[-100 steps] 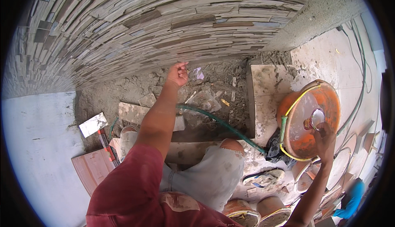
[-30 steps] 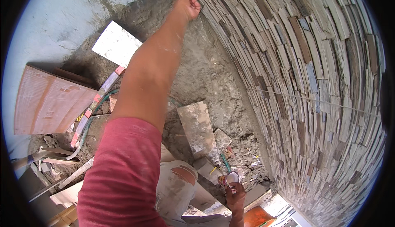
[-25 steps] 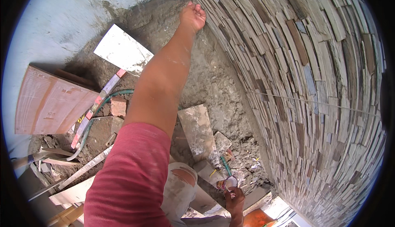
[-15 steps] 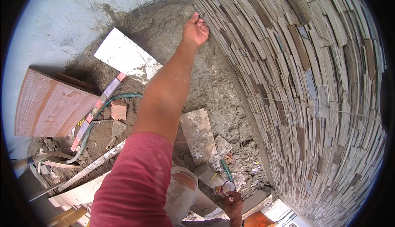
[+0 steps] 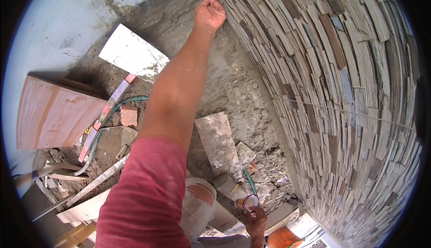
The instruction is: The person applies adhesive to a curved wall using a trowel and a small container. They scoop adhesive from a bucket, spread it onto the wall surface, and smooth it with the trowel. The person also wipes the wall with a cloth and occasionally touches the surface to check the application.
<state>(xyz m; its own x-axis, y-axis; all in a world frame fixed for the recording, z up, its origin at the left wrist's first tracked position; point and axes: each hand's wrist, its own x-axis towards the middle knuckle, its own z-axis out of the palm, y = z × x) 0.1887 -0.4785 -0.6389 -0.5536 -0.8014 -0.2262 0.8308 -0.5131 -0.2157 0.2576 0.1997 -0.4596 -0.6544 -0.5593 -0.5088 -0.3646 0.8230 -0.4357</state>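
Observation:
My left arm, in a red sleeve, reaches far up the view. My left hand (image 5: 210,12) has its fingers curled in and thumb close, beside the corner where the stacked-stone wall (image 5: 314,86) meets the pale blue wall (image 5: 63,28). Whatever is between those fingertips, if anything, is too small to make out. Low in the view, my right hand (image 5: 256,223) is closed around a small cup (image 5: 248,201) with a patterned outside and white inside. Beneath my left hand lies rough grey mortar (image 5: 224,81).
A white tile (image 5: 132,52) lies on the mortar, left of my arm. Near it are a wrapped brown box (image 5: 58,115), a spirit level (image 5: 110,97), a green hose (image 5: 132,99) and a brick piece (image 5: 129,115). A stained board (image 5: 218,142) lies right of my arm. String (image 5: 341,109) crosses the stone wall.
My left hand has moved a little up and left, its palm turning more into view. The cup stays in my right hand. The whole view has shifted slightly.

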